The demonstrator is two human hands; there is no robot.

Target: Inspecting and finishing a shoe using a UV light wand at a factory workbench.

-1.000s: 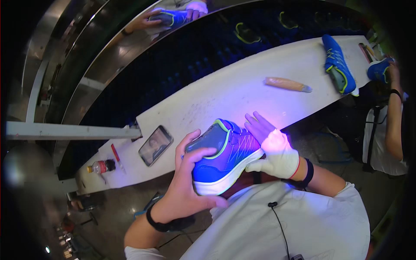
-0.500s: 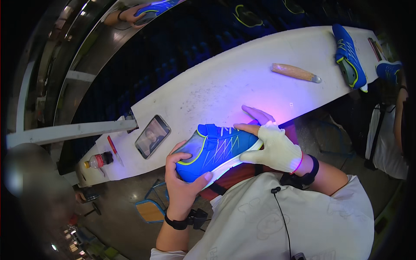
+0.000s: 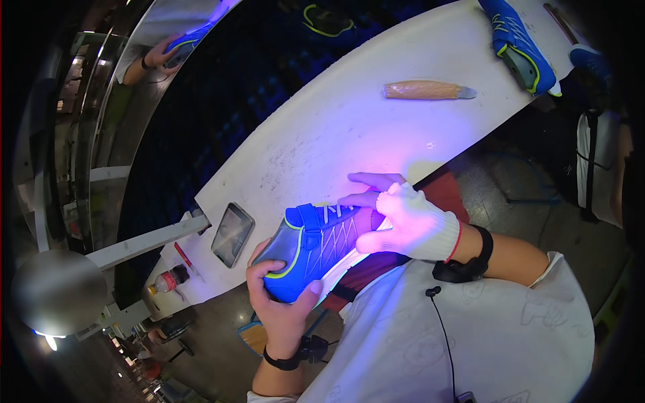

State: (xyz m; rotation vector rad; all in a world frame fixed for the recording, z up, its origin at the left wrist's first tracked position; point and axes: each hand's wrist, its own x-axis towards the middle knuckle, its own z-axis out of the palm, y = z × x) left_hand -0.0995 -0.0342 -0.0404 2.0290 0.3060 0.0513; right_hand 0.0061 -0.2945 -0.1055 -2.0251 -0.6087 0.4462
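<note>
A blue sneaker (image 3: 327, 243) with yellow-green edging, pale laces and a white sole is held between my hands at the table's near edge. A grey form fills its opening. My bare left hand (image 3: 283, 312) grips the heel, its thumb low on the near side and its fingers at the collar. My right hand (image 3: 415, 221), in a white glove with bare fingertips, clasps the toe. Its thumb presses near the sole and its fingers reach over the top, one stretched beyond the shoe. Violet light falls on the glove and toe.
On the white table (image 3: 282, 151) lie a wooden-handled tool (image 3: 426, 91), a phone (image 3: 233, 235), a red-handled tool (image 3: 185, 256) and a small bottle (image 3: 168, 279). Another blue sneaker (image 3: 516, 50) lies at the far right. A pale bar (image 3: 148, 240) crosses the left side. A dark area lies beyond the table.
My view has shifted, so table items appear displaced. Both hands keep hold of the sneaker, and violet light now covers more of its toe and the gloved hand.
</note>
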